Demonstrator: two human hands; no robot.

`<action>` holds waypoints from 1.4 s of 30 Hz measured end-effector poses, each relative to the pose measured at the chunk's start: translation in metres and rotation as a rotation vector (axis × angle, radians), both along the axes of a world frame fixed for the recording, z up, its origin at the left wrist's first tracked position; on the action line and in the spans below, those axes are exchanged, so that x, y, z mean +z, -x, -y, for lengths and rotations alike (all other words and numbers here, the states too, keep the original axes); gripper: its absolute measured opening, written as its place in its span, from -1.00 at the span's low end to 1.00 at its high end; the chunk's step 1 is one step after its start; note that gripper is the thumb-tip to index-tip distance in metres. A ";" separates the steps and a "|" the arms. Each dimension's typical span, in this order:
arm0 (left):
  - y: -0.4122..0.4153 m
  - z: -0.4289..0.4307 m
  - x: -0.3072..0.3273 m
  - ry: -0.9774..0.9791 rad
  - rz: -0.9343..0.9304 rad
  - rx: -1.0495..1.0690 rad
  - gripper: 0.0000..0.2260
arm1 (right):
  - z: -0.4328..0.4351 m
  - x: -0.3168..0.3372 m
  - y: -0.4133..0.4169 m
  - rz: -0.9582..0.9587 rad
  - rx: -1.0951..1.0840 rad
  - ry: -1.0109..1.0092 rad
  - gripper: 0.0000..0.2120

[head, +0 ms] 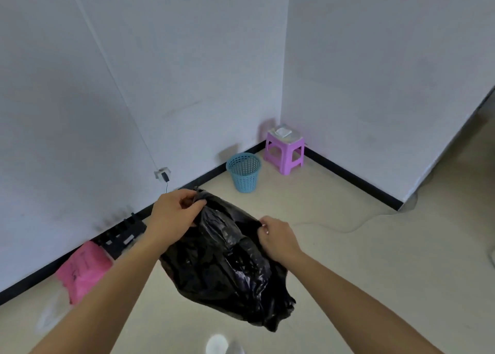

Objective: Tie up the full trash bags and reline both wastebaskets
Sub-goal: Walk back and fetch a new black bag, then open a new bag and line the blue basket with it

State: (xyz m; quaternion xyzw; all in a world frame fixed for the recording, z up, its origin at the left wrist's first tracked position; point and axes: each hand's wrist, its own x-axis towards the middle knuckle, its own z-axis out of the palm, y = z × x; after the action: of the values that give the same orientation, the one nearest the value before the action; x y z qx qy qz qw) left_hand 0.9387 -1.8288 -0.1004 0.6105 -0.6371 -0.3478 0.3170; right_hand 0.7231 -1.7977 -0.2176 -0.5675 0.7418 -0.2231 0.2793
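Observation:
A full black trash bag (227, 268) hangs in the air in front of me, held up by both hands at its top. My left hand (174, 217) pinches one gathered edge of the bag's mouth at the upper left. My right hand (278, 237) grips the opposite edge on the right. A blue mesh wastebasket (244, 172) stands unlined on the floor by the left wall, beyond the bag. No second wastebasket is in view.
A purple plastic stool (284, 151) with white items on top stands in the room's corner. A pink bag (83, 270) and a black device (122, 237) lie along the left wall's baseboard. A charger (162, 175) sits in a wall socket. A thin cable (348, 226) runs across the floor.

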 end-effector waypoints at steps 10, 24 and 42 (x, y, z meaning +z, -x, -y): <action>0.035 0.251 -0.022 -0.095 0.470 -0.222 -0.66 | 0.216 0.051 0.078 -0.313 -0.076 0.221 -0.80; 0.224 0.521 -0.119 -0.075 0.834 -0.369 -0.47 | 0.491 0.022 0.251 -0.062 0.178 0.171 -0.55; 0.214 0.825 -0.106 0.164 0.340 0.393 -0.50 | 0.838 0.020 0.285 -0.153 -0.062 0.256 -0.36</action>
State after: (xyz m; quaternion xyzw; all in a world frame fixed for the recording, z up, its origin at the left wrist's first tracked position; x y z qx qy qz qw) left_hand 0.7245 -2.6533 -0.2067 0.7444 -0.5764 -0.1194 0.3154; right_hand 0.4381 -2.6358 -0.1976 -0.5907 0.7435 -0.2805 0.1401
